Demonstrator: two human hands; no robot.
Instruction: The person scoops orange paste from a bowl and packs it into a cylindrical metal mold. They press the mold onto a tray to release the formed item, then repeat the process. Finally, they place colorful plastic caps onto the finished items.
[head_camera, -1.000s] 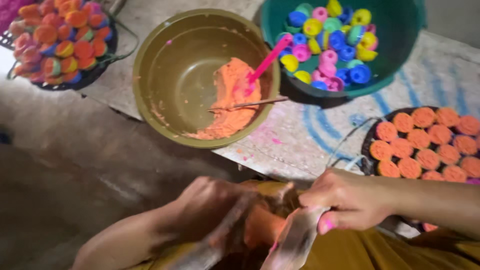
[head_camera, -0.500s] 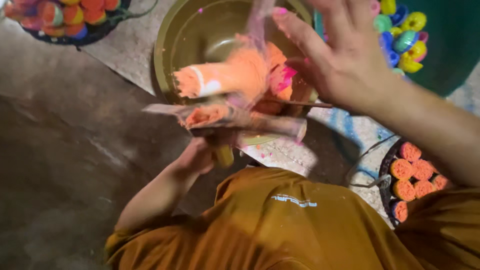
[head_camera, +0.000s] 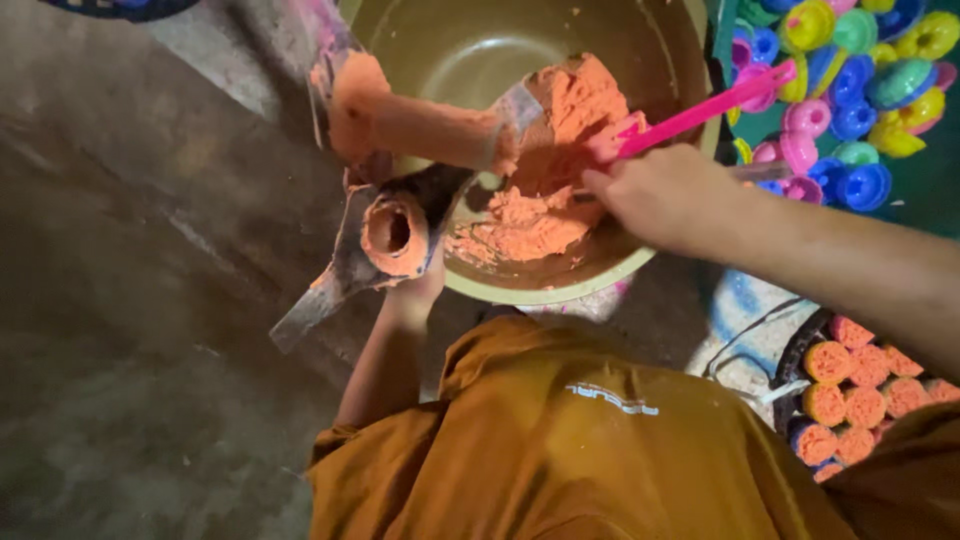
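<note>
A: Since half a second back, right hand dropped to the olive round plastic basin, closed on a pink plastic stick over orange paste.

B: Left hand?

A: Just left of basin, wrapped round a paste-caked orange tube mould; fingers mostly hidden.

B: Tip?

A: Judging here: keep mould mouth up, scoop close to rim.

B: Labels?

A: None readable. Right of basin: coloured plastic caps, orange cakes.
</note>
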